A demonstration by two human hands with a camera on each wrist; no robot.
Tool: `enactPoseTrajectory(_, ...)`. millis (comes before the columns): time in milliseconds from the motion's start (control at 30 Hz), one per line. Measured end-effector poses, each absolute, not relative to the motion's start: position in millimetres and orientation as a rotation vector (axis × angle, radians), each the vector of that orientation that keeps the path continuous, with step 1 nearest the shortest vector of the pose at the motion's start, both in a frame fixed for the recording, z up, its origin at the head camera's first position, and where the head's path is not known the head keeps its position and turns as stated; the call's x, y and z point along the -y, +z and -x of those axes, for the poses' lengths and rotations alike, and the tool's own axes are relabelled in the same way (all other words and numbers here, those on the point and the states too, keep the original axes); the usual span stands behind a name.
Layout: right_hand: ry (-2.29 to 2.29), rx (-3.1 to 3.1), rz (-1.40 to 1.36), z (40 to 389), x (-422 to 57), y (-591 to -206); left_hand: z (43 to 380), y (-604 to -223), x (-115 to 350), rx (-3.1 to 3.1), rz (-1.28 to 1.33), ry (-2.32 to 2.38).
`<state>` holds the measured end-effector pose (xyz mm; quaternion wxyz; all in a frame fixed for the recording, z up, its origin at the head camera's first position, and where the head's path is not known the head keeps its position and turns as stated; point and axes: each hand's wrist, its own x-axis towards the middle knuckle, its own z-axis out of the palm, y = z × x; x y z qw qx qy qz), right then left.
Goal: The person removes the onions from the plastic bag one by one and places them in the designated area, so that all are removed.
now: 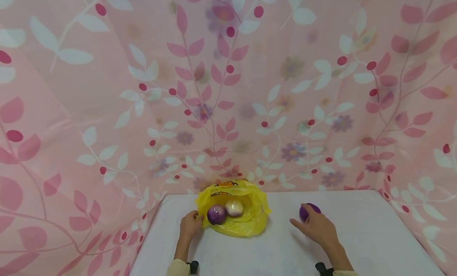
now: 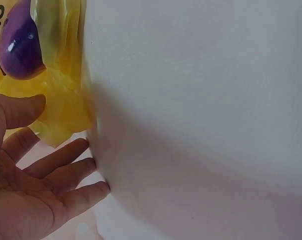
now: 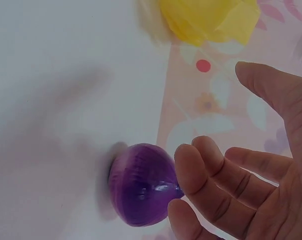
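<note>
A yellow plastic bag (image 1: pixel 255 224) lies on the white table with its mouth toward me. Inside it are a purple onion (image 1: pixel 216 215) and a paler, whitish round onion (image 1: pixel 234 208), side by side. At the bag's left edge, my left hand (image 1: pixel 191 226) pinches the plastic between thumb and index finger; its other fingers are extended, as the left wrist view shows. Off to the right sits another purple onion (image 3: pixel 143 185), smooth and shiny. My right hand (image 1: pixel 319 228) is beside it, thumb spread away and fingers loosely bent, with fingertips close to the onion and no grip on it.
The white tabletop (image 1: pixel 278 252) extends between and in front of the hands. Behind it and along both sides hangs a pink cloth (image 1: pixel 246 145) printed with leaves and flowers. A dark wrist strap (image 1: pixel 194 267) shows at the left sleeve and another (image 1: pixel 323 269) at the right.
</note>
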<state>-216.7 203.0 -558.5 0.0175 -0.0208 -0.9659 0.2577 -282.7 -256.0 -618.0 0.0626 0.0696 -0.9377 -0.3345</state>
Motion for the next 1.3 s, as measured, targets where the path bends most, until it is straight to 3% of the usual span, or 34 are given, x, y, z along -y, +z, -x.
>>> enactPoseTrajectory(1300, 0.913, 2.809, -0.073, 207, -162, -559, 283, -617, 256, 2.822, -0.191, -1.007)
